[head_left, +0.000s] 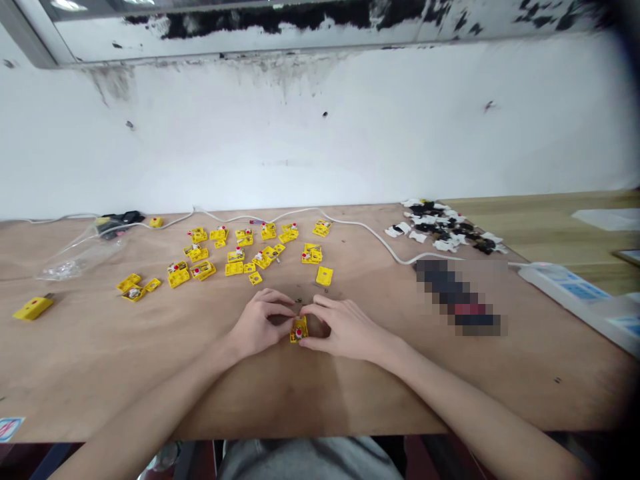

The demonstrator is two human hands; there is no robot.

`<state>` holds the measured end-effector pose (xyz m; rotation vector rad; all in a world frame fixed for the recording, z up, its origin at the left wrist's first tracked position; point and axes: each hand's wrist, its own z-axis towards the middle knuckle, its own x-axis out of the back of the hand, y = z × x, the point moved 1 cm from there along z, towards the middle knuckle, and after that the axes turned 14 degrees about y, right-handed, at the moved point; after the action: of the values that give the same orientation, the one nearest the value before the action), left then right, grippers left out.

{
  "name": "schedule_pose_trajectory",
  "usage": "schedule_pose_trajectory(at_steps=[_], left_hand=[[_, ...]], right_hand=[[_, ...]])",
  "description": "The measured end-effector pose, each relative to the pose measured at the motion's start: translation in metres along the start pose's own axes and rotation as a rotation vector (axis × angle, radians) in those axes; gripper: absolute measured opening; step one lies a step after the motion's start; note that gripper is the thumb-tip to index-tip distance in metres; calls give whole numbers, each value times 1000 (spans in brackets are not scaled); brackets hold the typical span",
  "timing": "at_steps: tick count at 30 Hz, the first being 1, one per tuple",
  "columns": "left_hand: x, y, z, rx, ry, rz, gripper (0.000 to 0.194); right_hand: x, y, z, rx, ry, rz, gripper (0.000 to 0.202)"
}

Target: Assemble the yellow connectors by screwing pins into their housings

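Note:
In the head view, a small open yellow plastic casing (299, 331) with a red round part inside lies on the table in front of me. My left hand (263, 323) grips its left side with thumb and fingers curled together. From the other side, my right hand (345, 325) has its thumb at the casing's near right edge and its index finger at the far edge. Small details inside the casing are too fine to make out. Just beyond my hands lies a separate yellow cover (325, 276).
Several open yellow casings (235, 268) spread across the table's back middle. A closed yellow box (33, 308) and a clear plastic bag (80, 257) lie left. Back right is a pile of black and white pieces (453, 227); a white power strip (570, 293) with a cable sits right.

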<state>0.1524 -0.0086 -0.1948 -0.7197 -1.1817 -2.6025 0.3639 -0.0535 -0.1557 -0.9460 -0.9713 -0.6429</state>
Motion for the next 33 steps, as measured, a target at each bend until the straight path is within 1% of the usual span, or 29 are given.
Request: schedule_pose_trajectory(at_steps=[3, 9, 12, 16, 19, 22, 24, 25, 27, 30, 33], left_hand=[[1, 0, 1, 2, -19, 11, 11], [1, 1, 2, 102, -63, 21, 9], [1, 2, 3, 110, -85, 33, 8], [2, 3, 4, 118, -96, 25, 6], [4, 5, 6, 120, -98, -6, 4], [6, 6, 8, 120, -110, -28, 5], [8, 6, 9, 120, -121, -37, 9], [8, 6, 9, 119, -128, -40, 10], [9, 4, 9, 113, -140, -42, 13], [10, 2, 8, 89, -169, -32, 15], [11, 1, 7, 54, -200, -21, 14]], right_hand=[[-1, -1, 0, -10, 3, -4, 46], [3, 0, -1, -3, -11, 31, 45], [8, 9, -1, -24, 75, 126, 40], [17, 25, 1, -29, 184, 283, 40], [24, 34, 3, -40, 294, 363, 37], [28, 40, 5, -95, 404, 383, 33], [28, 44, 6, -127, 447, 348, 27], [27, 45, 6, -129, 448, 323, 25], [24, 47, 7, -98, 402, 274, 24], [19, 44, 6, -28, 280, 192, 27], [15, 37, 5, -38, 162, 108, 21]])
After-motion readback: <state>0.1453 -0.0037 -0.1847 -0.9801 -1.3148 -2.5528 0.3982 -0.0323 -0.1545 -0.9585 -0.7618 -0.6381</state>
